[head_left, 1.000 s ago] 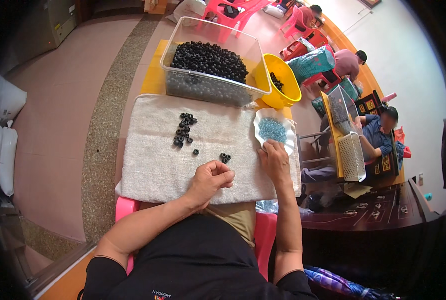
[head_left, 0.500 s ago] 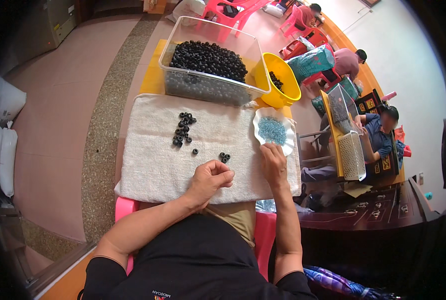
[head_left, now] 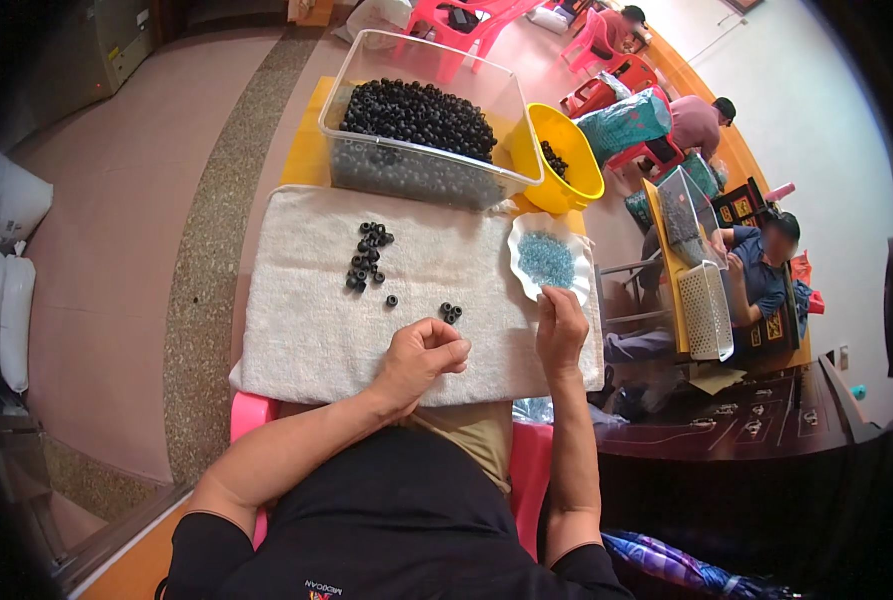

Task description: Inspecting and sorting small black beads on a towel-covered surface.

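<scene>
Centre frame, the left hand (head_left: pixel 421 355) is curled shut, fingertips pinched, likely on a ring too small to see. The right hand (head_left: pixel 560 325) rests loosely closed just below the dish (head_left: pixel 526 235) of blue beads (head_left: pixel 547 259). Black rings (head_left: pixel 450 312) lie on the towel (head_left: pixel 296 330) within easy reach.

Even, soft daylight fills the room — bright on the pale wall to my right, with only faint shadows under my hands (head_left: pixel 421 355) on the white woven towel (head_left: pixel 306 330). Fisheye bending curves the edges — corners fall black. Focus stays fairly sharp centrally.
</scene>
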Tool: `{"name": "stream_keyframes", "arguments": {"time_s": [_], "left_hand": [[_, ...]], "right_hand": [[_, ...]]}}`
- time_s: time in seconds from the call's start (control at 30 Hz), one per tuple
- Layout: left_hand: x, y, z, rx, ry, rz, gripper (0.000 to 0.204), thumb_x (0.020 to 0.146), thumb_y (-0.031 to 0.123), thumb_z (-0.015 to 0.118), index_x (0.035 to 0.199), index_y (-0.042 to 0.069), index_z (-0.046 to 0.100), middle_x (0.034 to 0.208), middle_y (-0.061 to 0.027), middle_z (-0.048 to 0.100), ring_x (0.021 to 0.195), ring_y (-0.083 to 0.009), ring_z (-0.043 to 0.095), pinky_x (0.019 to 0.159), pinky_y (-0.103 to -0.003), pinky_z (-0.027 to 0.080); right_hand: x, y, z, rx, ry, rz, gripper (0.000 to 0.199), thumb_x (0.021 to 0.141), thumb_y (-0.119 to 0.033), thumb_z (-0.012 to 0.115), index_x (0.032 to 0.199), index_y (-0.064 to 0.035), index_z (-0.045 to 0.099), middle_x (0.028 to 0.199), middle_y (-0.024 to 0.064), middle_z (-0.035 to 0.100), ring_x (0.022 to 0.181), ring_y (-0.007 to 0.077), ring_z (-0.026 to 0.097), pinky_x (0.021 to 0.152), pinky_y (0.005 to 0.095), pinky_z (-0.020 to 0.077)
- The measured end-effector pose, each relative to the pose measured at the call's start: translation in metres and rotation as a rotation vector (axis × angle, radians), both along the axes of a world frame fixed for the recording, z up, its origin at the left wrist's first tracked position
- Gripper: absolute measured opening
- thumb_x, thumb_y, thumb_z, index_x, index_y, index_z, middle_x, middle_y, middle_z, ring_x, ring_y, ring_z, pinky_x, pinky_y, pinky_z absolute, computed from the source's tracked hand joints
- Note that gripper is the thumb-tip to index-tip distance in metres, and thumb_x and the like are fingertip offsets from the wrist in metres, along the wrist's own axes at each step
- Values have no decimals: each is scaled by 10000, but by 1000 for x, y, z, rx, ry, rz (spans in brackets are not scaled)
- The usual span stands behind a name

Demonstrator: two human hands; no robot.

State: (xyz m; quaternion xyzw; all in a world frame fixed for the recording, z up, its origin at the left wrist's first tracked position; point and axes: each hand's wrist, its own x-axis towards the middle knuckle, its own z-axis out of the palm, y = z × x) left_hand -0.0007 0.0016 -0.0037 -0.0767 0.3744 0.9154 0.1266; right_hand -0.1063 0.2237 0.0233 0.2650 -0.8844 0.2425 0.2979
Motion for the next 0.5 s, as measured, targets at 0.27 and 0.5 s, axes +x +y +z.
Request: {"name": "stream_keyframes", "arguments": {"time_s": [0.27, 0.5], "left_hand": [[-1, 1, 2, 8, 7, 25, 114, 876, 69, 685, 925, 21, 594, 826, -34, 631, 741, -96, 599, 704, -242, 528], [-1, 0, 0, -8, 29, 5, 117, 894, 62, 664, 961, 18, 578, 869, -58, 628, 774, -121, 609, 740, -271, 543]], "right_hand": [[30, -13, -14, -527, -645, -2, 158, 976, -115, 572, 971, 31, 629, 783, 46, 618, 731, 91, 610, 711, 313, 576], [58, -37, 0, -751, -1027, 285, 172, 922, 10, 607, 1085, 63, 619, 950, 101, 663, 894, 194, 679, 836, 341, 581]]}}
